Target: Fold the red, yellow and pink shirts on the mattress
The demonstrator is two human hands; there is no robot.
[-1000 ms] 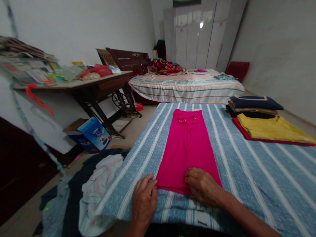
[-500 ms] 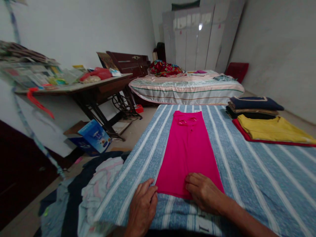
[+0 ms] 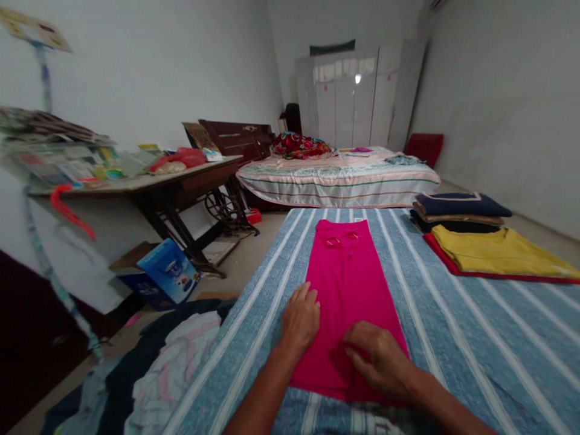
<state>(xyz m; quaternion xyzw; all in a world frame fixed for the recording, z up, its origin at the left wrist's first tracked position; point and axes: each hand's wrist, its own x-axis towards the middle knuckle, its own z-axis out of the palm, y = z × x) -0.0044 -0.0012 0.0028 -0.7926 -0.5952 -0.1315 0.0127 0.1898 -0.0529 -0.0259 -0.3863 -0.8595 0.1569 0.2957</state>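
A bright pink garment (image 3: pixel 347 284) lies flat in a long narrow shape on the blue and white striped cover (image 3: pixel 254 302), with small loops near its far end. My left hand (image 3: pixel 301 317) rests at the garment's left edge, fingers stretched forward and holding nothing. Over the near right part of the cloth is my right hand (image 3: pixel 378 356), its fingers curled down with a gap between thumb and fingers; no cloth shows in its grasp.
To the right lie a yellow garment (image 3: pixel 502 251) on a red one and a dark folded stack (image 3: pixel 462 205). Clothes (image 3: pixel 174 362) hang or lie low at the left. A cluttered sewing table (image 3: pixel 181 176) and another bed (image 3: pixel 339 181) stand beyond.
My left hand has moved forward from the garment's near left corner to its left edge. My right hand has lifted slightly with its thumb apart. The view has tilted up.
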